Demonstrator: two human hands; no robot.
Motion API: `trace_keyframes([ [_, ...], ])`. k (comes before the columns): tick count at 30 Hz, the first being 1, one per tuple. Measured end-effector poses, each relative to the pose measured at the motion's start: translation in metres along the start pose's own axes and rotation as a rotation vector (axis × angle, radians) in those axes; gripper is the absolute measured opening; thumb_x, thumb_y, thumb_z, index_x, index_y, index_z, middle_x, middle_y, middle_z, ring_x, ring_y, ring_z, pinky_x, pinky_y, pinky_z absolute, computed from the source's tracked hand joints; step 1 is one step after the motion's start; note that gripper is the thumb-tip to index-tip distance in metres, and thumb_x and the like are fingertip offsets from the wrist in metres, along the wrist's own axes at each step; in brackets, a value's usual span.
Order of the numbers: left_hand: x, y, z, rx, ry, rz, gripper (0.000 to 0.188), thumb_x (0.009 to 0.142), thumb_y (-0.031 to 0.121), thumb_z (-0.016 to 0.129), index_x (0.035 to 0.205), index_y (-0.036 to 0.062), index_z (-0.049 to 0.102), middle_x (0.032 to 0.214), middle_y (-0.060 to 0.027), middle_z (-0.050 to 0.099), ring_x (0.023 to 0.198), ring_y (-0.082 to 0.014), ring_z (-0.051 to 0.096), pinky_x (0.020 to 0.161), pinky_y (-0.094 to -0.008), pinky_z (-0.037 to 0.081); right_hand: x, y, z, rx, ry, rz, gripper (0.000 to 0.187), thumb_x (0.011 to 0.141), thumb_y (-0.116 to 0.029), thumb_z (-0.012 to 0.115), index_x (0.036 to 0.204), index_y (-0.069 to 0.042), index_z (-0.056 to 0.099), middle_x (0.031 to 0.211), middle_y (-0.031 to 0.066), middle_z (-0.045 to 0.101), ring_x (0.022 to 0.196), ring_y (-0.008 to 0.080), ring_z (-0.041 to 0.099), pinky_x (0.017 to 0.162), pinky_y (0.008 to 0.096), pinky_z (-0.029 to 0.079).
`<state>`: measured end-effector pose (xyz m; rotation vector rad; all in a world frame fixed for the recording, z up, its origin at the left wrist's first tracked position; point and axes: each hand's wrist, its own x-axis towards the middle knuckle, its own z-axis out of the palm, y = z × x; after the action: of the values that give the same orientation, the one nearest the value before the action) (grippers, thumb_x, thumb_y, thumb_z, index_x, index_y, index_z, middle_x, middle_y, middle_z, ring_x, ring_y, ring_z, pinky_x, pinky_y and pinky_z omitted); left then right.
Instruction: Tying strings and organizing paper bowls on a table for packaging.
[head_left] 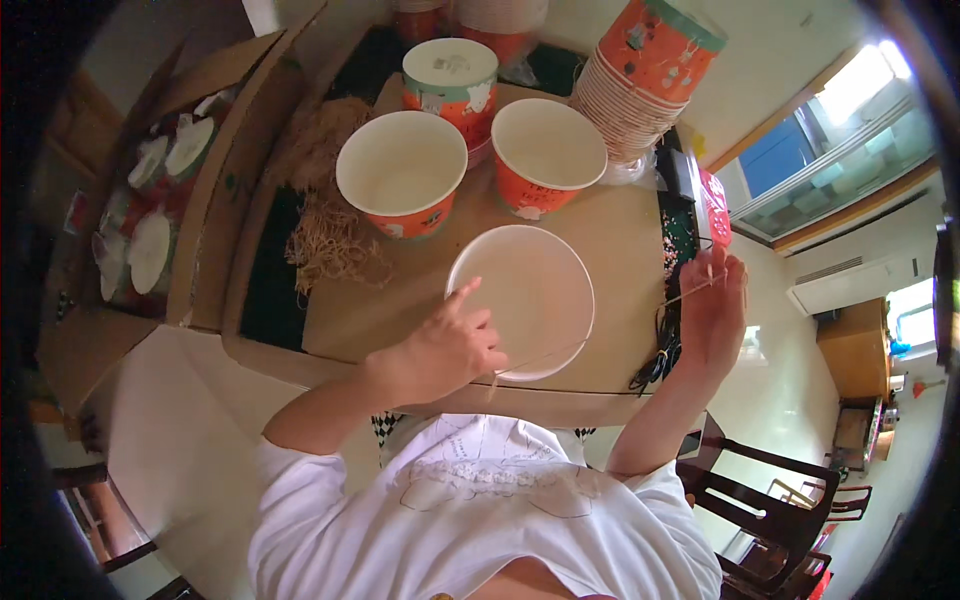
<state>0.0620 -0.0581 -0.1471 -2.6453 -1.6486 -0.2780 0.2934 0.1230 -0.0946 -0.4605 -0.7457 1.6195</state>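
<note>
A white-lined paper tub (530, 300) stands at the table's front middle, its mouth facing up. My left hand (445, 345) is at its left rim, the index finger stretched along the edge and the other fingers curled. A thin tan string (545, 355) runs from beneath those fingers across the tub's near side up to the right. Out past the tub on the right, my raised right hand (712, 305) pinches the string's other part. Two upright orange tubs, one on the left (402, 175) and one on the right (549, 155), stand behind.
Loose tan strings (335, 240) lie at the left on a cardboard sheet (610, 260). An upside-down tub (450, 80) and a nested stack of tubs (640, 80) stand behind. At the left is an open carton (205, 190) of wrapped items; a black cord (655, 360) lies right.
</note>
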Motion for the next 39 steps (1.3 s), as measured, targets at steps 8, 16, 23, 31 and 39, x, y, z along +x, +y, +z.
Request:
trace_keyframes([
  [8, -0.012, -0.026, -0.016, 0.003, -0.067, -0.020, 0.008, 0.074, 0.014, 0.059, 0.079, 0.0112, 0.064, 0.121, -0.0033, 0.055, 0.128, -0.0247, 0.040, 0.113, -0.0534, 0.021, 0.036, 0.017, -0.066, 0.351, -0.148, 0.316, 0.028, 0.098, -0.018, 0.048, 0.118, 0.001, 0.053, 0.080, 0.0035, 0.054, 0.067, 0.0095, 0.046, 0.061, 0.0189, 0.047],
  [16, -0.010, -0.058, -0.014, -0.171, 0.080, -0.190, 0.014, 0.071, 0.002, 0.060, 0.082, 0.0069, 0.069, 0.139, -0.0104, 0.043, 0.135, -0.0316, 0.031, 0.110, -0.0408, 0.032, 0.025, 0.033, -0.074, 0.160, 0.128, 0.266, 0.033, 0.098, -0.015, 0.047, 0.126, 0.002, 0.048, 0.075, 0.0002, 0.050, 0.062, 0.0073, 0.040, 0.055, 0.0192, 0.036],
  [23, -0.004, -0.023, -0.048, -0.197, 0.398, -0.399, 0.047, 0.074, -0.006, 0.057, 0.117, 0.0137, 0.059, 0.131, -0.0118, 0.048, 0.119, -0.0296, 0.048, 0.099, -0.0379, 0.043, -0.007, 0.048, -0.070, -0.408, -0.146, 0.249, 0.026, 0.094, -0.009, 0.050, 0.119, -0.001, 0.049, 0.061, -0.0032, 0.036, 0.052, 0.0054, 0.030, 0.049, 0.0209, 0.026],
  [31, 0.070, 0.050, 0.021, -0.445, 0.338, -0.535, 0.016, 0.078, 0.009, 0.067, 0.091, 0.0066, 0.058, 0.092, -0.0094, 0.062, 0.083, -0.0273, 0.061, 0.068, -0.0385, 0.050, -0.043, 0.057, -0.047, -0.488, -0.299, 0.361, 0.006, 0.092, -0.006, 0.055, 0.092, -0.004, 0.050, 0.070, 0.0017, 0.053, 0.061, 0.0083, 0.050, 0.052, 0.0217, 0.037],
  [39, 0.055, 0.031, 0.008, -0.564, 0.363, -0.599, 0.021, 0.076, 0.005, 0.064, 0.096, 0.0064, 0.061, 0.079, -0.0080, 0.061, 0.076, -0.0251, 0.063, 0.066, -0.0377, 0.051, -0.061, 0.083, -0.042, -0.611, -0.441, 0.377, 0.009, 0.084, 0.002, 0.061, 0.092, 0.001, 0.057, 0.094, 0.0067, 0.060, 0.089, 0.0152, 0.058, 0.071, 0.0247, 0.048],
])
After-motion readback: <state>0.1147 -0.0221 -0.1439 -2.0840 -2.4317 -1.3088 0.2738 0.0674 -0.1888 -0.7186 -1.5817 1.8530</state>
